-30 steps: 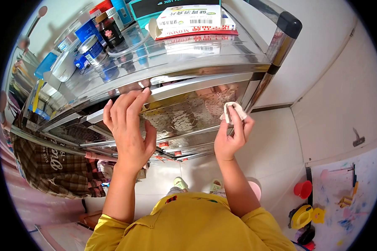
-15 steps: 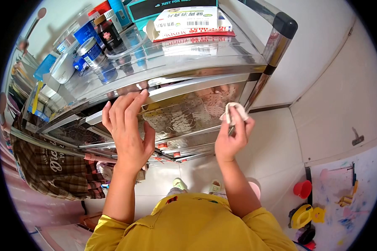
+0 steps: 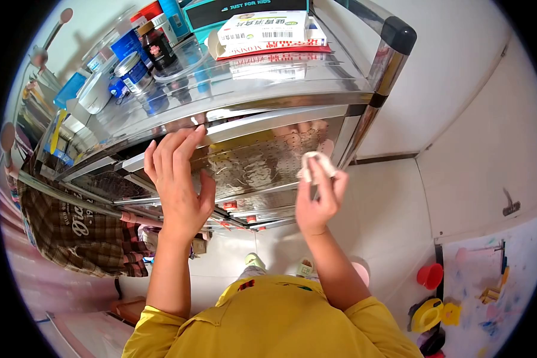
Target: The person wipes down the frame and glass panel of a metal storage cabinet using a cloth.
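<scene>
In the head view, my left hand (image 3: 182, 179) has its fingers hooked over the top edge of a tilted metal cabinet door (image 3: 250, 164), with the thumb in front. The door stands slightly out from the frame at its top, and its shiny panel has a dotted, embossed pattern. My right hand (image 3: 322, 200) pinches a crumpled whitish cloth (image 3: 314, 165) at the right part of the door's front. Whether the cloth touches the panel cannot be made out. Above the door is the cabinet's glossy top (image 3: 215, 98).
Medicine boxes (image 3: 267, 31), a dark bottle (image 3: 156, 48) and a blue-labelled jar (image 3: 132, 73) stand on the cabinet top. Plaid clothing (image 3: 83, 232) hangs at left. At right are a white door (image 3: 477, 161), a red cup (image 3: 429, 276) and a yellow toy (image 3: 426, 315).
My right hand has moved left and slightly down with the cloth along the door front. My left hand stays at the door's top edge.
</scene>
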Demonstrator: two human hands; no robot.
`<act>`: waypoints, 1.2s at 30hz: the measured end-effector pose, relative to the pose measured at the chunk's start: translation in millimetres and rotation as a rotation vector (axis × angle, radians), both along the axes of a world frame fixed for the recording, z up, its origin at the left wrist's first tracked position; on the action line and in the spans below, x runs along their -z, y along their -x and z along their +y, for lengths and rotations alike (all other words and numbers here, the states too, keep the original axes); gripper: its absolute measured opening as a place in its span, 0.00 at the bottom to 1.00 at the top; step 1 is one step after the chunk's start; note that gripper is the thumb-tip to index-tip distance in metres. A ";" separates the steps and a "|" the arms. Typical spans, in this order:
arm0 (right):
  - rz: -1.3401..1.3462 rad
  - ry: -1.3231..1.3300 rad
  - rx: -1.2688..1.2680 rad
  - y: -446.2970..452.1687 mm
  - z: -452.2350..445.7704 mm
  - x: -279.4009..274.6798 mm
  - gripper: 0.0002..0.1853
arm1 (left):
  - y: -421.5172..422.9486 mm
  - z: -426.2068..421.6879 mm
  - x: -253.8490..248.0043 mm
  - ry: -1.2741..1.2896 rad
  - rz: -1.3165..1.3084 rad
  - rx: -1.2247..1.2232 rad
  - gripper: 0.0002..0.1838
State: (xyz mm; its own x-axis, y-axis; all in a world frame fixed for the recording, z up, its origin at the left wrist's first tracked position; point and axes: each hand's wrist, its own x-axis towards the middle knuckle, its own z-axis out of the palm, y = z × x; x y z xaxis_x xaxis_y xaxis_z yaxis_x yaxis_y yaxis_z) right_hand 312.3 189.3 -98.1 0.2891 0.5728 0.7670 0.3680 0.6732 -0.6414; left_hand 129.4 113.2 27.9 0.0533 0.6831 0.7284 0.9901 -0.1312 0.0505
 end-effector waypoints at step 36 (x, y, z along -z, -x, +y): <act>0.103 -0.053 0.155 71.0 -21.1 1.6 0.23 | 45.1 -8.8 -31.5 0.018 -0.064 0.385 0.29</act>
State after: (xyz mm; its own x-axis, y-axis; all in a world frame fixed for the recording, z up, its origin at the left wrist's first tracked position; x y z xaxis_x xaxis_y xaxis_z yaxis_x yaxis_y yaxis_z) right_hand 241.3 168.2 -99.7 0.4494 0.4751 0.7565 0.4035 0.6476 -0.6464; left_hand 84.3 104.4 59.4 0.2630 0.6344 0.7269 0.8631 -0.4915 0.1166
